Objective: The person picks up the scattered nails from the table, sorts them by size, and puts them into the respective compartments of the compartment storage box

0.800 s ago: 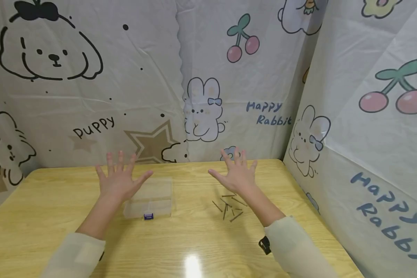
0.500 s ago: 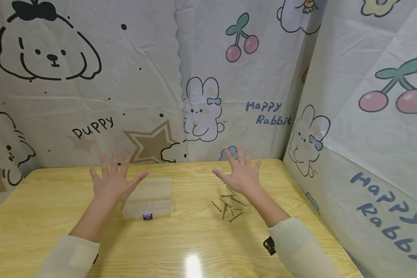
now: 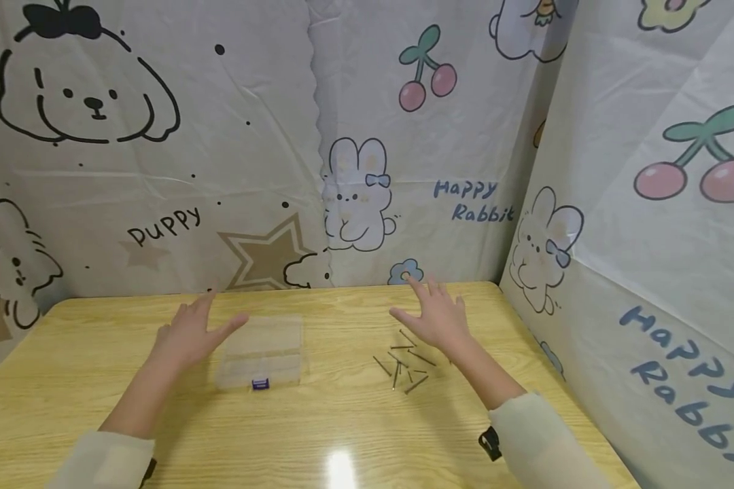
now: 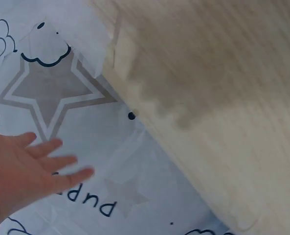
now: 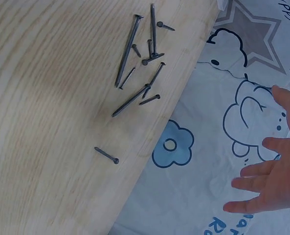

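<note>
My left hand (image 3: 186, 333) is held above the table to the left of a clear plastic box (image 3: 269, 336), its thumb reaching over toward the box. On the box's near edge is a small purple latch or label (image 3: 260, 384). My right hand (image 3: 442, 320) hovers just behind and right of a loose pile of nails (image 3: 397, 365). Both hands hold nothing, fingers spread and relaxed. In the right wrist view the nails differ in length, and one short nail (image 5: 106, 155) lies apart from the rest. The left wrist view shows the left hand (image 4: 27, 169) with loosely extended fingers.
A light wood-grain table (image 3: 318, 428) spans the view. Behind it hangs a white cloth (image 3: 269, 156) printed with cartoon animals, and another such cloth (image 3: 636, 272) stands along the right side. The box and the nails lie apart on the tabletop.
Both hands have lowered and moved farther apart, the left one leftward and the right one rightward. Their fingers have relaxed from a wide spread. Box and nails stay put.
</note>
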A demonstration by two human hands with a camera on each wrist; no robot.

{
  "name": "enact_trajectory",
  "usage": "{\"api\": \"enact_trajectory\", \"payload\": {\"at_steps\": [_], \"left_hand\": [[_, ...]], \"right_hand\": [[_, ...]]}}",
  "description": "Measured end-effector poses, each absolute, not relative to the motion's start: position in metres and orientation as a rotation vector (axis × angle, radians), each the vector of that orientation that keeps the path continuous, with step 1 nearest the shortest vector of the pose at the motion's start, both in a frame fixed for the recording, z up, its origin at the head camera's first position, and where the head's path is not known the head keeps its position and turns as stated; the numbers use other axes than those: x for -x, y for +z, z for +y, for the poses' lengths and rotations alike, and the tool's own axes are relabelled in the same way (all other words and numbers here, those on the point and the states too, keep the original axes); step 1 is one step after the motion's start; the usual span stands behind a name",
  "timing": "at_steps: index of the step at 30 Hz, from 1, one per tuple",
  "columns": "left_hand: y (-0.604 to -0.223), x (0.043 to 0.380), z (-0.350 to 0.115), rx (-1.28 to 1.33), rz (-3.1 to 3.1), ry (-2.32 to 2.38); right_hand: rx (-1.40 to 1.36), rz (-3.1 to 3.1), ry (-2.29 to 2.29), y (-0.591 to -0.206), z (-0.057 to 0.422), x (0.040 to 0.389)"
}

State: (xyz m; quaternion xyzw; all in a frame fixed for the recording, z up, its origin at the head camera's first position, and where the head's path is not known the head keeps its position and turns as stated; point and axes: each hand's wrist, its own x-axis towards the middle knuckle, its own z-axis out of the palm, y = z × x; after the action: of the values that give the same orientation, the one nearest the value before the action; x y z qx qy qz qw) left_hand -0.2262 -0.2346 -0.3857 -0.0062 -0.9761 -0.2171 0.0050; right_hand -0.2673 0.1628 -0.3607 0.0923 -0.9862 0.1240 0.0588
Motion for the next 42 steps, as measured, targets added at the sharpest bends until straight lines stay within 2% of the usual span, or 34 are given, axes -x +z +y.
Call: {"api": "enact_trajectory", "payload": {"at_steps": [18,29,42], "left_hand": [[-0.414,0.218,-0.251,0.191,-3.100,-1.121],[-0.431,0.213,-0.262,0.214,-3.118,-1.226],[-0.443,0.211,-0.272,0.291,-3.083,-1.334]], "right_hand": [[-0.330,-3.042,0.877,-0.390,0.195,0.265],[-0.503,-3.075,1.149,-0.416,0.216,0.265],[-0.527,-3.114,1.132,-0.434,0.227,0.260]]}}
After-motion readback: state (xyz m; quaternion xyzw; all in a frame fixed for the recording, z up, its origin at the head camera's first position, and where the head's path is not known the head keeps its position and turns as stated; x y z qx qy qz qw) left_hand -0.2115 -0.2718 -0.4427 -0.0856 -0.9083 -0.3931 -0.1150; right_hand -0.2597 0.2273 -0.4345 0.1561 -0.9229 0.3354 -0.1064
